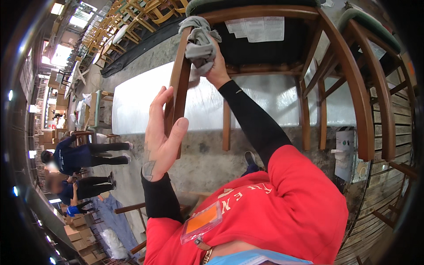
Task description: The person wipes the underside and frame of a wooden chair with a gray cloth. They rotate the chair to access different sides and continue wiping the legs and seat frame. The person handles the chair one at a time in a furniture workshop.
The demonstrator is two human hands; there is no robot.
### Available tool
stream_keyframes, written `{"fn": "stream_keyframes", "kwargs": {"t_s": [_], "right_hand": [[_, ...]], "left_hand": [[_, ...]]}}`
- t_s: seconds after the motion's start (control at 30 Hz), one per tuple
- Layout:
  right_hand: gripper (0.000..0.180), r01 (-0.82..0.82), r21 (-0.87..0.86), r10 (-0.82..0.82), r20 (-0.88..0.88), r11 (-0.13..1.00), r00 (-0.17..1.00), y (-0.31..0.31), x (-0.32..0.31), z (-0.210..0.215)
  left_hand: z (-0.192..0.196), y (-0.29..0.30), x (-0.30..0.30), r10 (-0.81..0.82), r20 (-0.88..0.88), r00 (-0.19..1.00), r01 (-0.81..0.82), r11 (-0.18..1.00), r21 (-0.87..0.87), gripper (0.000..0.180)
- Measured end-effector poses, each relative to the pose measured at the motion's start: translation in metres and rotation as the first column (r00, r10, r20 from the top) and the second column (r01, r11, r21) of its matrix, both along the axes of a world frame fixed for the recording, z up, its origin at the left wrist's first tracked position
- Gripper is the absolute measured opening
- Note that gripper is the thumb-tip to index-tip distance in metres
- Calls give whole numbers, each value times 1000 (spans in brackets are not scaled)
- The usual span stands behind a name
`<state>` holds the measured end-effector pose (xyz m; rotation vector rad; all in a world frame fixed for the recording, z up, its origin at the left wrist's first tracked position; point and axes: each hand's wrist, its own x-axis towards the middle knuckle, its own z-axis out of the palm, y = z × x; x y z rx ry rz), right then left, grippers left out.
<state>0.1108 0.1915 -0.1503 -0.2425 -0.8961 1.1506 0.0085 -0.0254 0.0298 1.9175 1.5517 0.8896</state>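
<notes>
A brown wooden chair [265, 55], dark underside exposed, is tilted above a pale, glossy surface [141, 106]. A worker's left hand [162, 141], its grip spread apart, is at one chair leg [180, 75]; the right hand [217, 70] has its grip clamped on a crumpled gray cloth [201, 51] against that leg.

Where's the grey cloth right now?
In the head view, the grey cloth is at the top, just left of centre: in the right hand, against the brown chair leg, above the left hand.
</notes>
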Motion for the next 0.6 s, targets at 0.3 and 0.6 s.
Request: {"fn": "stream_keyframes", "kwargs": {"t_s": [0.3,0.6], "right_hand": [[36,608,283,-581,725,742,371,0,-25,11],[66,538,-90,-77,957,838,280,-41,12,-217]], "left_hand": [[-1,-5,4,-17,146,989,21,999,-27,78],[10,8,7,-41,10,999,41,999,13,83]]}}
